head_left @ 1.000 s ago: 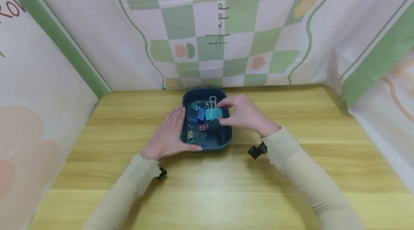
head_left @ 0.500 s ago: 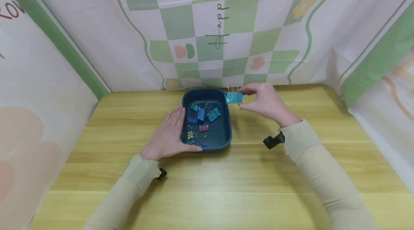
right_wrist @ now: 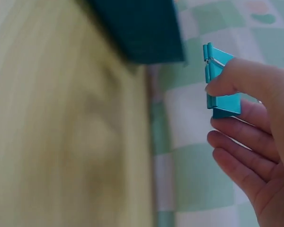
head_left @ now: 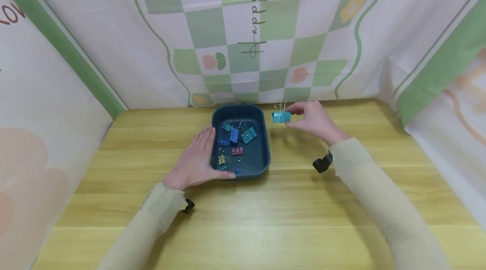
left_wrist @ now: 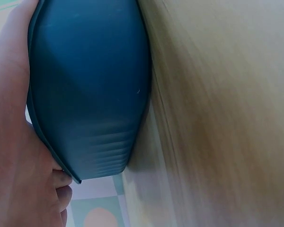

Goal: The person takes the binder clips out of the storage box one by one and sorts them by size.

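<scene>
The right hand [head_left: 313, 120] pinches 1 teal binder clip [head_left: 281, 117] above the counter [head_left: 341, 202], clear of the tray [head_left: 262, 164]; the left hand [head_left: 195, 160] lies flat against the tray, where about 8 clips [head_left: 233, 141] are left, so the emptying looks barely begun

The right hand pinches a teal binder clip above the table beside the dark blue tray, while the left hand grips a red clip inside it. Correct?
Not quite. The left hand holds no clip; the head view shows it resting against the dark blue plastic tray's outer rim. The right hand does pinch the teal metal binder clip beside the tray.

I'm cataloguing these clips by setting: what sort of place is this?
Probably a staged tabletop booth, not a real room: a wooden table walled by printed checkered cloth, with a tray of binder clips.
</scene>
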The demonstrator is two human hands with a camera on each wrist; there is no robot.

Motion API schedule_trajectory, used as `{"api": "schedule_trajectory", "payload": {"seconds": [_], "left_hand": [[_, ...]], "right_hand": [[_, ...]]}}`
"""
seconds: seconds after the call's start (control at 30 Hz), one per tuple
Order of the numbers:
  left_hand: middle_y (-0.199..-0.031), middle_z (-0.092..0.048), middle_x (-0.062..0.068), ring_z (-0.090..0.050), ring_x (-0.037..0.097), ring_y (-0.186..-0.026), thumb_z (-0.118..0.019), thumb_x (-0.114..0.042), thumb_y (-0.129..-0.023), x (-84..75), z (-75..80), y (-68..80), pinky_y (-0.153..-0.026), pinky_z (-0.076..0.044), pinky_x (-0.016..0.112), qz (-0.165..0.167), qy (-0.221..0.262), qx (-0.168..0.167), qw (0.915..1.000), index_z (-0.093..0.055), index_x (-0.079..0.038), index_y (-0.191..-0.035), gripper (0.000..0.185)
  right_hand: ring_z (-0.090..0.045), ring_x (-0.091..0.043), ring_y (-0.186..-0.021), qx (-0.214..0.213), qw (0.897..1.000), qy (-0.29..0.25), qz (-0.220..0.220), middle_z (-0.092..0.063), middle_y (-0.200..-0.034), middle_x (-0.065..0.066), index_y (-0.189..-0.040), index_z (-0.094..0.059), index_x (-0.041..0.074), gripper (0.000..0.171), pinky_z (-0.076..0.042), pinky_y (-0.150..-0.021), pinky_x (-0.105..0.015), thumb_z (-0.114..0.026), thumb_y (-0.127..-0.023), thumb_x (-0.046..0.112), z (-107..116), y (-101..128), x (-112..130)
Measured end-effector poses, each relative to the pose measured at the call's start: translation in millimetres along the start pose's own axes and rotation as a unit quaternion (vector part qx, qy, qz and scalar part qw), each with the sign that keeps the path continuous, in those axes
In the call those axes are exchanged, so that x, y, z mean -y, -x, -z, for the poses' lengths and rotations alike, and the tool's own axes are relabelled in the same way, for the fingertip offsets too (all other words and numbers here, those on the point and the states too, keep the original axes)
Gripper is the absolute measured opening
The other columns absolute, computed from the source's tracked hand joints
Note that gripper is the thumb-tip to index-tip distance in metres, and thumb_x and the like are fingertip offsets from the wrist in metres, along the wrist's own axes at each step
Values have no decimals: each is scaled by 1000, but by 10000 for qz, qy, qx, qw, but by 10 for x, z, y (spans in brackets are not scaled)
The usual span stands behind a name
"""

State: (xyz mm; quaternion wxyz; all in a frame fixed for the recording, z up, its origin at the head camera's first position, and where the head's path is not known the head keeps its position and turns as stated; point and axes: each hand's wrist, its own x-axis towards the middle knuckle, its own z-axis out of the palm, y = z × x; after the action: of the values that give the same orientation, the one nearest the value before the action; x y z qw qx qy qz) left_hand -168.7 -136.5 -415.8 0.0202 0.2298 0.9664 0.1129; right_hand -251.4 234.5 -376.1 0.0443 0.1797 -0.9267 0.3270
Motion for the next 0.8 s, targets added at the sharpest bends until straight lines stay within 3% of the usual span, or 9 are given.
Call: {"api": "schedule_trajectory", "payload": {"seconds": [0.17,0.33,0.53,0.8], "left_hand": [[-169,1,14,3,23,-154,-45,-101,-65,-1,-6,1,-123,-2,37,-18,-10,-5,10000,0,-3,-162,146],[-169,0,14,3,23,-154,-44,-102,-65,-11,-12,1,-123,-2,37,-7,36,-6,10000,-1,-3,-162,146],[-169,0,13,2,23,-155,-44,-102,-65,-2,-12,-6,-123,-3,37,20,71,-1,10000,-2,-3,-163,146],[-169,2,14,3,23,-154,-44,-101,-65,1,-6,-5,-123,-1,37,30,44,38,10000,1,-3,-162,146]], "right_hand": [[-63,-36,-109,209,9997,98,-115,-71,-115,-14,-120,-73,1,42,-51,-94,-52,-85,-82,14,-118,-64,-218],[-66,-29,-100,451,9986,144,-228,-73,-109,-11,-117,-74,3,41,-54,-89,-47,-84,-79,11,-242,-125,-372],[-65,-25,-91,465,9986,121,-210,-73,-102,-10,-112,-75,1,36,-54,-83,-44,-85,-79,11,-336,-173,-489],[-65,-26,-92,453,9987,70,-207,-73,-101,-10,-112,-74,1,37,-53,-85,-45,-85,-79,12,-375,-190,-521]]}}
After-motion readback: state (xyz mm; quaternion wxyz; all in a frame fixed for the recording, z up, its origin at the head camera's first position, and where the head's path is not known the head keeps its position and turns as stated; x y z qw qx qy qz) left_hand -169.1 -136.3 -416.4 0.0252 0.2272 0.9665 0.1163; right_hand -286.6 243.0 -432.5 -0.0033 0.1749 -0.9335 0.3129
